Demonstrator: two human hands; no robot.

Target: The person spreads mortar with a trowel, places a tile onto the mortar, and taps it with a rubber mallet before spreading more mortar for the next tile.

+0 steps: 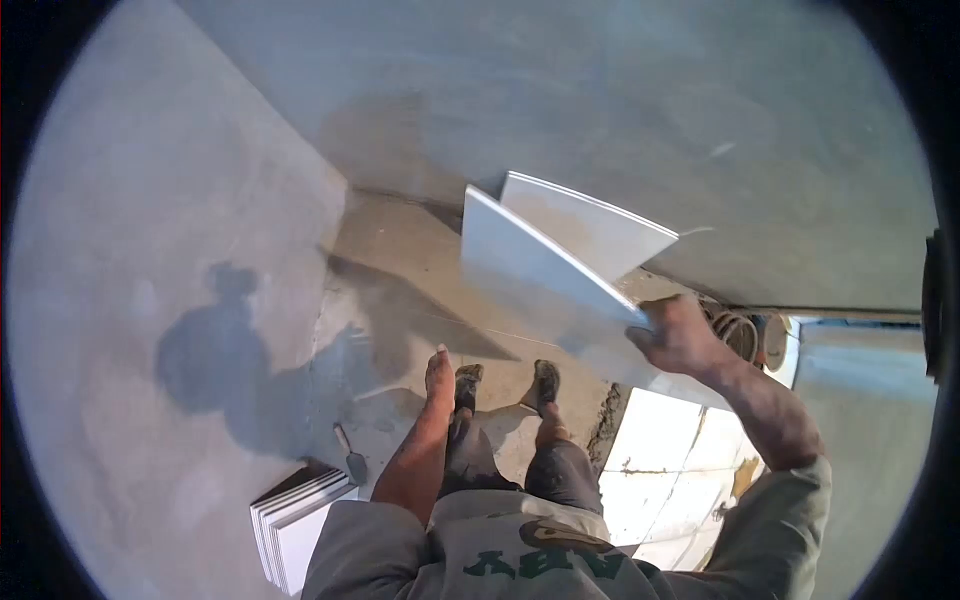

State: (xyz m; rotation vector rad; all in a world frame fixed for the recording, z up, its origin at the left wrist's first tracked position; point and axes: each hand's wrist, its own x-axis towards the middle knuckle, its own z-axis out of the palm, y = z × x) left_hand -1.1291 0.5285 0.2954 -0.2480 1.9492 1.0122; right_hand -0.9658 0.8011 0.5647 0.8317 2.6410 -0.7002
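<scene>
My right hand is closed on the upper edge of a large white tile, which is tilted above the floor. Behind it, a pair of similar tiles leans against the far wall, partly hidden by the held one. My left hand hangs in front of my body, seen nearly edge-on; a digit stretches forward and nothing shows in it. A trowel rests on the floor to the left of that arm.
A stack of white tiles stands against the left wall. Round containers sit by the wall at right. White tiles cover the floor at right, beside a rough broken edge. My feet stand on bare concrete.
</scene>
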